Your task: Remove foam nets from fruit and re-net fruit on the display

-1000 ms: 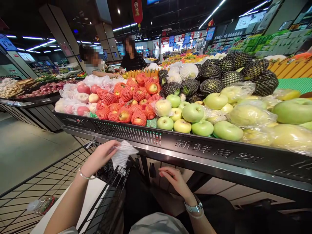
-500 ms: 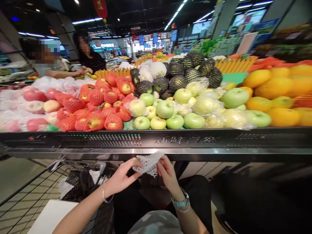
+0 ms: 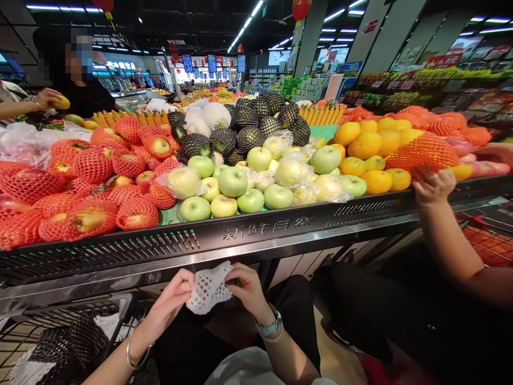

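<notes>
A white foam fruit net [image 3: 209,289] is stretched between my two hands, below the front edge of the fruit stand. My left hand [image 3: 172,297] pinches its left side, thumb against fingers. On the other side my right hand [image 3: 245,289] grips the net's upper right edge between thumb and fingers. No fruit shows inside the net. Just beyond it, green apples [image 3: 233,182] sit in the black tray [image 3: 264,227], some in clear wrap. Apples in red foam nets [image 3: 93,216] lie to their left.
Behind the apples are melons in black nets [image 3: 250,136]. Oranges [image 3: 364,144] lie to the right, where another person's hand [image 3: 435,184] rests near the tray edge. A wire cart [image 3: 24,326] at lower left holds black and white nets [image 3: 64,337]. Another person [image 3: 82,91] stands across the stand.
The view has turned right, bringing a person's arm into sight there. My hands have spread the net wider, and my left hand now pinches its side.
</notes>
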`<state>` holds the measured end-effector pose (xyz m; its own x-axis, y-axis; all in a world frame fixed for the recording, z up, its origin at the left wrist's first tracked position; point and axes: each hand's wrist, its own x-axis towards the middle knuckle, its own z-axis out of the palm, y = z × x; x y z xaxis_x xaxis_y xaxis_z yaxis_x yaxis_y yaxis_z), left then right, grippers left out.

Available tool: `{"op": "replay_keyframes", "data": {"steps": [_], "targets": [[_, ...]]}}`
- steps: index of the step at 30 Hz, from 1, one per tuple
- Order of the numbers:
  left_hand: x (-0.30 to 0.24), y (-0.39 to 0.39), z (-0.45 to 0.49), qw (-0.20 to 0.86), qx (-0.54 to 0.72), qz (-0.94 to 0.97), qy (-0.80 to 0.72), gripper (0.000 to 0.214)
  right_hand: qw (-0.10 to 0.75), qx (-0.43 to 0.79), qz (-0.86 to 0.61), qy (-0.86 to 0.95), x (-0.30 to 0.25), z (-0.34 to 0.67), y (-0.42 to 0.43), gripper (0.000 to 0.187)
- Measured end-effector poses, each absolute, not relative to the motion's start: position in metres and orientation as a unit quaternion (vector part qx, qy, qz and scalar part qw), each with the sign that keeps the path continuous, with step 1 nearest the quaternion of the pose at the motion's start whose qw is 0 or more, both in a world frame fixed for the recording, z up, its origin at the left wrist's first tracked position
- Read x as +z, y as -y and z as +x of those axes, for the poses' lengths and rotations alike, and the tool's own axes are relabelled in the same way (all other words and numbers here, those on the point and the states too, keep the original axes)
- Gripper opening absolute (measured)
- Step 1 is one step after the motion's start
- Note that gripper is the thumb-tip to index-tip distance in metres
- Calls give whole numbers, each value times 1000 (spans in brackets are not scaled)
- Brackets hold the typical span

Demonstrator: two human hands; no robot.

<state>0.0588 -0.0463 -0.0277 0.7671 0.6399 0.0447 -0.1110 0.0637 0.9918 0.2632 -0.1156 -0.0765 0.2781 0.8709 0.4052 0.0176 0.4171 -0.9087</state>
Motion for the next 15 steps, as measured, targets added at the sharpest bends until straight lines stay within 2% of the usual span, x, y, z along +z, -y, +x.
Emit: {"op": "replay_keyframes", "data": {"steps": [4, 10, 13, 15], "targets": [[-35, 47, 66, 658, 305, 648, -233, 28, 692, 300, -414, 510, -79, 265, 120, 32], [-29, 47, 74, 484, 328, 750, -309, 29, 624, 353, -444, 537, -83, 262, 129, 55], [-31, 44, 74, 435, 300, 801, -281, 20, 611, 318, -451, 568, -85, 261, 129, 48], [-34, 43, 73, 390, 289, 845, -225, 22, 600, 296, -457, 586, -90, 260, 127, 41]]}}
